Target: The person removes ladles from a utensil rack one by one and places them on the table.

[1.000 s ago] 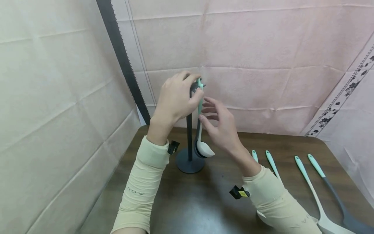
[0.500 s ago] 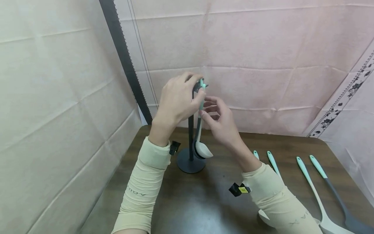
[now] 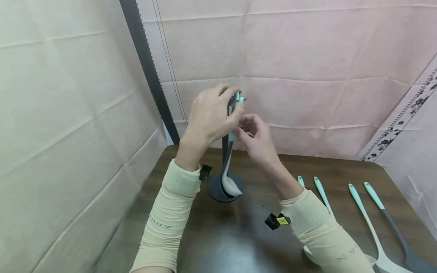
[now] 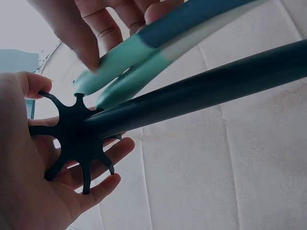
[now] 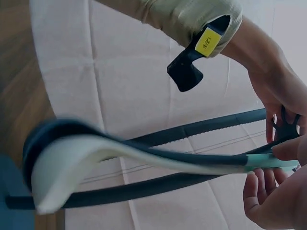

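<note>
Ladles (image 3: 225, 168) up at the rack (image 4: 192, 93), but why're we two-handing it?

Left hand (image 3: 213, 113) grips the rack's top, probably so we don't tip it; right hand (image 3: 257, 142) pinches the mint handles (image 4: 120, 60).

One left hand (image 3: 213, 113), one right hand (image 3: 257, 138), two ladles (image 3: 231, 186), one stand (image 3: 225, 149), one table (image 3: 252, 237), four other mint-handled utensils (image 3: 370, 224).

This looks like a makeshift recording booth, with creased, lightly patterned cloth (image 3: 307, 57) hung behind and beside a brown table (image 3: 252, 231), and small cameras (image 3: 272, 221) worn at both wrists.
</note>
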Available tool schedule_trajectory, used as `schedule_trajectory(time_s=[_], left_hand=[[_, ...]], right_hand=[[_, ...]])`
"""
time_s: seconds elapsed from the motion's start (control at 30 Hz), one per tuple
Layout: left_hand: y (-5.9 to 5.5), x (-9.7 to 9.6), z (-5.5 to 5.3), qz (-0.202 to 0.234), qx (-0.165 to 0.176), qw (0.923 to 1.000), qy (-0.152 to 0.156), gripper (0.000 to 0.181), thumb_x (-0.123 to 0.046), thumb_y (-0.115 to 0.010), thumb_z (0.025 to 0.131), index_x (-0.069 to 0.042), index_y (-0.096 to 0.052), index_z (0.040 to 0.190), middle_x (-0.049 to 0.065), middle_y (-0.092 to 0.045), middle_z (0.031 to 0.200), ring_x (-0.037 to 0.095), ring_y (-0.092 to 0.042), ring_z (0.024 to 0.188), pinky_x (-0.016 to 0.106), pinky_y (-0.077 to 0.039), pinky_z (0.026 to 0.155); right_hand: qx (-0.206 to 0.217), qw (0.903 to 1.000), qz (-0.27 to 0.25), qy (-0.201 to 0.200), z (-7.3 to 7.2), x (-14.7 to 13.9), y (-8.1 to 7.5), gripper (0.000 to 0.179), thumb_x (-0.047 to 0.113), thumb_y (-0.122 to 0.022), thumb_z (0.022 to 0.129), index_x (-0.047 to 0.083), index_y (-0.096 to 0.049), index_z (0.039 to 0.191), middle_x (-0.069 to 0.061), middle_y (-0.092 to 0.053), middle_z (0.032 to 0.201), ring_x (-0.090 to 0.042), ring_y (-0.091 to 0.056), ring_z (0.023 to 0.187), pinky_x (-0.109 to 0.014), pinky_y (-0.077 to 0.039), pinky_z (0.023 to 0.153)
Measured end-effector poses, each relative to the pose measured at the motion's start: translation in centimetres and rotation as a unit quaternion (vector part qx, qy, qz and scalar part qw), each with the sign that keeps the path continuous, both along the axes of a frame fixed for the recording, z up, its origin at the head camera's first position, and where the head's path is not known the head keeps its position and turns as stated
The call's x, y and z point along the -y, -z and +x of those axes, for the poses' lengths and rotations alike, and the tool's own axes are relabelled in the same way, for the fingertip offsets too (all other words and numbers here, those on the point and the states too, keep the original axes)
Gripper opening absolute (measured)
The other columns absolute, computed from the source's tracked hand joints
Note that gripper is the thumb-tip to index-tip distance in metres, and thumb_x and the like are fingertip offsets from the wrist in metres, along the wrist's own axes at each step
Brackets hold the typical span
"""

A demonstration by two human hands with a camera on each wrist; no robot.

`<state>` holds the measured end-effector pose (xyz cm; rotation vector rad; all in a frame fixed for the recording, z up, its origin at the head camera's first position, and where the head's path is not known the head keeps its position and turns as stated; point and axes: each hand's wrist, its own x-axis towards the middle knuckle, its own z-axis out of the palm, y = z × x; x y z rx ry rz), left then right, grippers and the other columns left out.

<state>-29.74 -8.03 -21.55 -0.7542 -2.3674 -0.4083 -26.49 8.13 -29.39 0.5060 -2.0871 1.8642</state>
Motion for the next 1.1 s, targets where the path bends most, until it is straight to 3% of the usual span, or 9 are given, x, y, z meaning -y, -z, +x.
schedule_trajectory(time_s=[0.2,0.53,1.1], left_hand=[[0.1,0.1,0.0,0.003,0.003,1.0000,-0.005,0.053,-0.045,-0.044,0.101,-0.021,-0.066,0.143,0.001,-0.064,0.141,0.025,-0.064,0.122,0.045,-0.049,0.105],[0.2,0.1,0.0,0.001,-0.003,1.0000,-0.006,0.051,-0.043,-0.047,0.100,-0.018,-0.067,0.140,0.002,-0.066,0.137,0.025,-0.065,0.115,0.043,-0.051,0.100],[0.2,-0.2,0.0,-0.003,-0.001,1.0000,-0.003,0.052,-0.045,-0.046,0.101,-0.018,-0.066,0.141,0.003,-0.065,0.140,0.024,-0.064,0.118,0.044,-0.050,0.104]], right_hand=[[-0.019,0.9994,0.011,0.026,0.0,-0.5,0.1,0.029,0.014,-0.068,0.102,0.004,-0.059,0.128,-0.010,-0.062,0.112,-0.024,-0.059,0.101,-0.033,-0.051,0.084],[-0.034,0.9984,0.042,0.016,0.4,-1.3,-0.2,0.027,0.008,-0.064,0.103,-0.001,-0.056,0.126,-0.012,-0.059,0.110,-0.024,-0.056,0.097,-0.031,-0.048,0.078],[-0.031,0.9977,0.060,0.010,0.5,-2.3,-0.4,0.026,0.010,-0.061,0.106,-0.001,-0.052,0.128,-0.013,-0.057,0.116,-0.025,-0.054,0.103,-0.037,-0.046,0.083]])
